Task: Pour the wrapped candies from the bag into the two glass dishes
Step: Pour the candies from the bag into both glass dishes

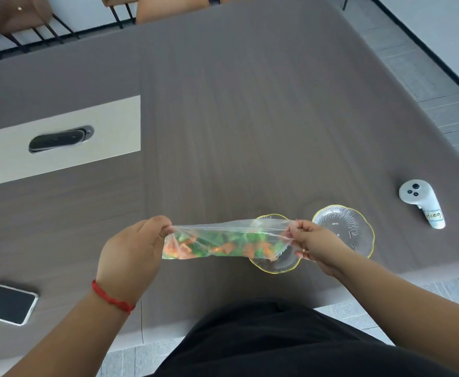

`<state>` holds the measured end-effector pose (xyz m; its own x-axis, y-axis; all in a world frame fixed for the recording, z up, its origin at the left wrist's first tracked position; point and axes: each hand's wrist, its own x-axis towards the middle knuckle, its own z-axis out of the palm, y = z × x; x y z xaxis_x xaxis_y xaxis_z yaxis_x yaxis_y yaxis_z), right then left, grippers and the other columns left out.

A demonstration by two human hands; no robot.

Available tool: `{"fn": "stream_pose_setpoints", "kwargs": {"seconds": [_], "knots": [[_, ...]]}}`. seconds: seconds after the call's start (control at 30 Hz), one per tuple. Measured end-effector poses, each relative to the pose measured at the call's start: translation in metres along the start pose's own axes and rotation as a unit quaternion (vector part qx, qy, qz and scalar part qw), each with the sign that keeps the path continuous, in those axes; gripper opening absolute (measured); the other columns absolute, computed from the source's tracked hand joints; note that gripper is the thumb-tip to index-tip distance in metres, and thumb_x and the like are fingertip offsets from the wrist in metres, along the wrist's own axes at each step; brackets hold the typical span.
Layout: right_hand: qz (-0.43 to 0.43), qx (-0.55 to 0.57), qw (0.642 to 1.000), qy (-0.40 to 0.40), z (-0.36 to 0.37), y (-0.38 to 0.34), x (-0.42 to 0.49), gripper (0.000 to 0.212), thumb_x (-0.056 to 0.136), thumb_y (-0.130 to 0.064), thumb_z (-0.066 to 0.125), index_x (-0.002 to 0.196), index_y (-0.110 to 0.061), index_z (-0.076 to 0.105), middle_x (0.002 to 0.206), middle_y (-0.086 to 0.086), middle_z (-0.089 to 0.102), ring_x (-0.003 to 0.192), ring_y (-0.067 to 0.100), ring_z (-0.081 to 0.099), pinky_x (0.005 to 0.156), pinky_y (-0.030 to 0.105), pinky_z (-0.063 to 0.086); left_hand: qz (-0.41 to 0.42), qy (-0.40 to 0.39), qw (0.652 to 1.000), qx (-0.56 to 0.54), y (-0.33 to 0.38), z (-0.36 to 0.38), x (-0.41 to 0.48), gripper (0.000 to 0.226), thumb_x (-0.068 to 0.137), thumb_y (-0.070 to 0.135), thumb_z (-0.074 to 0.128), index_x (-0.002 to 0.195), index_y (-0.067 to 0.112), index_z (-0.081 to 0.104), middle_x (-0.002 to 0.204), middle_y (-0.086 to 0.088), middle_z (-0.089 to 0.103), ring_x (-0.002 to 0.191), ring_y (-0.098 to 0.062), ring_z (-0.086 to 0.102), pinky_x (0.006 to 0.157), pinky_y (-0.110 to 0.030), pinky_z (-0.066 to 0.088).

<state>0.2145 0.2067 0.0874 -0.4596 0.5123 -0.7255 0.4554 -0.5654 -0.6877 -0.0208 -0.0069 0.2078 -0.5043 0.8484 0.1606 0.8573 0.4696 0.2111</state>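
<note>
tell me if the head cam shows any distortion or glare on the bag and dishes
Head view: wide-angle bending curves the table edges; soft sheen on the clear bag partly veils the candies; the right glass dish shows small glints; the hands look sharp.

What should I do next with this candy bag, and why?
Probably tip the bag's right end down over the near dish. Both hands, left and right, hold it stretched level, candies inside, and both dishes, including the far dish, look empty.

One head-worn wide-angle view — looking steeply down and forward over the counter (250, 104), close above it.
</note>
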Motion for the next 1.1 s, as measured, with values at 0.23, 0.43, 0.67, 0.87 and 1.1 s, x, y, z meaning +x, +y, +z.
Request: {"fn": "stream_pose_setpoints", "kwargs": {"seconds": [0.23, 0.43, 0.67, 0.87, 1.1], "knots": [[0.019, 0.113, 0.993, -0.017, 0.004, -0.001, 0.001, 0.015, 0.097, -0.019, 0.049, 0.082, -0.020, 0.053, 0.099, 0.001, 0.069, 0.100, 0.019, 0.065, 0.075, 0.039, 0.052, -0.005, 0.022, 0.999, -0.034, 0.014, -0.004, 0.001, 0.027, 0.090, 0.030, 0.039, 0.084, 0.018, 0.063, 0.067, 0.005, 0.063, 0.056, -0.021, 0.055, 0.047, -0.027, 0.042], [0.028, 0.099, 0.995, -0.004, -0.002, 0.000, 0.002, 0.015, 0.096, -0.020, 0.051, 0.082, -0.020, 0.054, 0.095, 0.000, 0.069, 0.095, 0.017, 0.065, 0.083, 0.043, 0.051, -0.018, -0.007, 1.000, -0.023, 0.010, 0.003, 0.003, 0.030, 0.089, 0.034, 0.035, 0.082, 0.021, 0.061, 0.068, 0.005, 0.063, 0.059, -0.022, 0.056, 0.049, -0.029, 0.045], [0.019, 0.054, 0.998, 0.016, 0.000, -0.004, 0.000, 0.013, 0.097, -0.022, 0.051, 0.085, -0.021, 0.056, 0.101, 0.002, 0.068, 0.093, 0.016, 0.061, 0.085, 0.041, 0.050, -0.029, -0.004, 0.999, -0.019, 0.014, 0.000, 0.000, 0.029, 0.090, 0.034, 0.036, 0.081, 0.023, 0.061, 0.067, 0.007, 0.060, 0.057, -0.018, 0.053, 0.048, -0.027, 0.042], [-0.011, 0.025, 1.000, 0.012, 0.002, -0.009, -0.007, 0.014, 0.097, -0.019, 0.050, 0.086, -0.020, 0.058, 0.092, -0.001, 0.065, 0.088, 0.016, 0.059, 0.085, 0.041, 0.049, -0.039, 0.003, 0.999, -0.015, 0.013, -0.005, -0.002, 0.033, 0.089, 0.035, 0.033, 0.080, 0.023, 0.062, 0.066, 0.006, 0.061, 0.057, -0.018, 0.053, 0.046, -0.029, 0.044], [-0.035, -0.052, 0.998, 0.024, 0.009, -0.016, -0.006, 0.014, 0.094, -0.021, 0.053, 0.084, -0.023, 0.062, 0.090, 0.000, 0.062, 0.092, 0.017, 0.061, 0.084, 0.039, 0.054, -0.049, 0.035, 0.998, -0.016, 0.009, -0.009, -0.004, 0.033, 0.087, 0.031, 0.036, 0.083, 0.018, 0.065, 0.070, 0.003, 0.065, 0.059, -0.018, 0.053, 0.049, -0.023, 0.035]]}}
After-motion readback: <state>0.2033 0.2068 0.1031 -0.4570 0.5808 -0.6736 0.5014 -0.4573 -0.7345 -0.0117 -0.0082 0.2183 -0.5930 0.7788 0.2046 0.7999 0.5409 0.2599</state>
